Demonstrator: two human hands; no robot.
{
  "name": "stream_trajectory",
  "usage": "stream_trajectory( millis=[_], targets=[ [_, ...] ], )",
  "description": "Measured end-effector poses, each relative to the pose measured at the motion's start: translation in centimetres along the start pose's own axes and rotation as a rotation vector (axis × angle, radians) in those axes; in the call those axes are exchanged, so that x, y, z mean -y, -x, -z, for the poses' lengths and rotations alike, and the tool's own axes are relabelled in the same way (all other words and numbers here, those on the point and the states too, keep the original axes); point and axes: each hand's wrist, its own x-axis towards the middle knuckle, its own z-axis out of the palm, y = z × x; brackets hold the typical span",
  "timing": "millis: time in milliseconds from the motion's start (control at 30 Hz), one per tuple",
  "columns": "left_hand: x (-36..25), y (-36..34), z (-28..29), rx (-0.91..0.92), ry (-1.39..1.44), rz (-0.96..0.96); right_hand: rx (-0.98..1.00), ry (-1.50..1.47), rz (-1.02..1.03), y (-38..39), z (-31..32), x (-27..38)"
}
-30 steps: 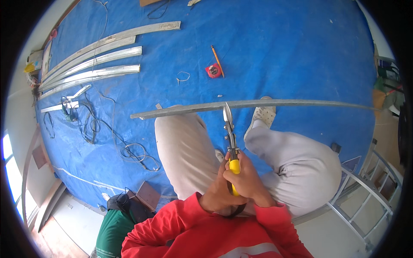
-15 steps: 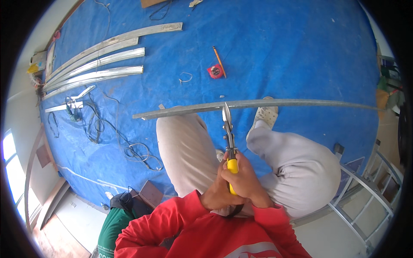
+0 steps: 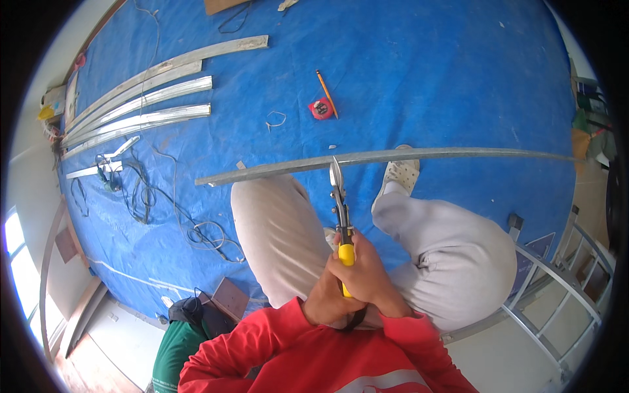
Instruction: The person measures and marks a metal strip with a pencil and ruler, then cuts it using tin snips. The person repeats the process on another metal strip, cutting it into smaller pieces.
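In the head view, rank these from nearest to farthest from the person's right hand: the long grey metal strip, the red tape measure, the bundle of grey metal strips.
1. Long grey metal strip: just ahead of the right hand, beyond the knees.
2. Red tape measure: farther ahead on the blue tarp.
3. Bundle of grey metal strips: far to the left.

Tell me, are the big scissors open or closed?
Closed, it seems. The snips' blades show as one narrow point at the long metal strip, no gap visible. Both hands squeeze the yellow handles.
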Motion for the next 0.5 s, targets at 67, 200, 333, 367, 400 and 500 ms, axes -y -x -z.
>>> stream_trajectory(
  millis=[67,200,333,367,400,500],
  targets=[
    [0.1,0.1,-0.1,-0.032,-0.007,-0.011,-0.004,0.002,-0.006,0.0,0.0,-0.1],
    [0.5,0.1,-0.5,-0.080,-0.025,-0.061,-0.005,-0.014,-0.038,-0.1,-0.1,-0.2],
    [1.1,0.2,-0.7,-0.128,-0.019,-0.107,-0.007,-0.043,-0.039,-0.1,-0.3,-0.2],
    [1.2,0.2,-0.7,-0.139,-0.024,-0.103,-0.011,-0.040,-0.038,-0.1,-0.3,-0.2],
    [1.3,0.1,-0.7,-0.133,0.005,-0.111,-0.014,-0.035,-0.035,-0.1,-0.4,-0.2],
    [1.5,0.2,-0.9,-0.140,0.091,-0.097,-0.025,-0.031,-0.031,-0.1,-0.5,-0.2]
  ],
)
